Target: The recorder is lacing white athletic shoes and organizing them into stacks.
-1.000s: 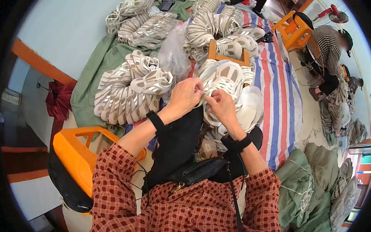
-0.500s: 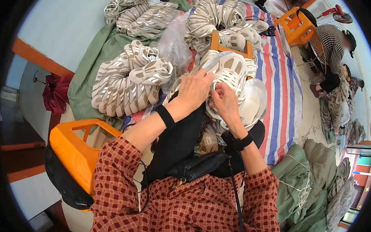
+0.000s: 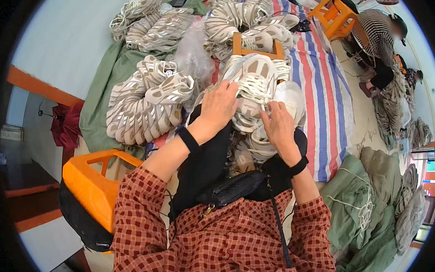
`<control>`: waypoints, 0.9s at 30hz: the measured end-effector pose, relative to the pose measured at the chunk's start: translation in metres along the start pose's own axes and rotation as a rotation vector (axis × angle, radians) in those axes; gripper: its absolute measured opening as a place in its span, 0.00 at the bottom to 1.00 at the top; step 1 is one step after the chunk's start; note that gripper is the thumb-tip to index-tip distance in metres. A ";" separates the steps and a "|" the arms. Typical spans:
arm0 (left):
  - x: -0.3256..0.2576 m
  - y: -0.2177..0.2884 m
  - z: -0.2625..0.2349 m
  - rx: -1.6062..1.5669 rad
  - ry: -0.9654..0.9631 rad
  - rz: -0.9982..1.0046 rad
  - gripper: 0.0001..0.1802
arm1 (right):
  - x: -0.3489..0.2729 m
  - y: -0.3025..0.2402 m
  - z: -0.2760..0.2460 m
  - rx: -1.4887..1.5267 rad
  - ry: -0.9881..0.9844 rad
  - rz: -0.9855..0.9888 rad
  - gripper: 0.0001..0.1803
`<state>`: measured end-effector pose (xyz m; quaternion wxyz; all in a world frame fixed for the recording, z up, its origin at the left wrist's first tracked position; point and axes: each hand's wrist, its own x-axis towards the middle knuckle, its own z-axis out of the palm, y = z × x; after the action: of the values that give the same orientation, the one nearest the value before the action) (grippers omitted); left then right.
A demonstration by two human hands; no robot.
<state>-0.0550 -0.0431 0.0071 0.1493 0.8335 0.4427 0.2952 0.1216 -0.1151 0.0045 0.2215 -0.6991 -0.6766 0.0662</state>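
Observation:
A beige and white shoe upper (image 3: 253, 87) lies in front of me, toe pointing away, with white shoelaces (image 3: 255, 87) crossing its front. My left hand (image 3: 219, 103) is closed at its left edge, the fingertips beside the lacing. On the other side, my right hand (image 3: 280, 127) has thumb and forefinger drawn together at a lace near the tongue; the fingertips partly hide what they pinch. More uppers sit under and beside this one, including a pale one (image 3: 291, 102) to the right. Behind its toe rises a wooden frame (image 3: 256, 55).
Nested shoe uppers (image 3: 146, 104) are piled at left, with more stacks (image 3: 238, 21) farther back. A striped sheet (image 3: 319, 111) covers the floor. An orange stool (image 3: 89, 179) stands at my left, green sacks (image 3: 349, 203) at my right. Another person (image 3: 376, 41) bends over at far right.
My hands have moved apart from their close position over the laces, left hand to the left edge, right hand lower right. The whole view has shifted slightly.

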 end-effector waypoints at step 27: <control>-0.060 0.017 -0.040 -0.215 -0.374 0.262 0.03 | -0.037 -0.023 -0.001 -0.008 -0.470 -0.435 0.06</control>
<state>-0.0945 -0.1029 0.0252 0.2768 0.9032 0.2614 0.1982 0.0981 -0.1519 0.0063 0.0655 -0.5043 -0.8433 0.1741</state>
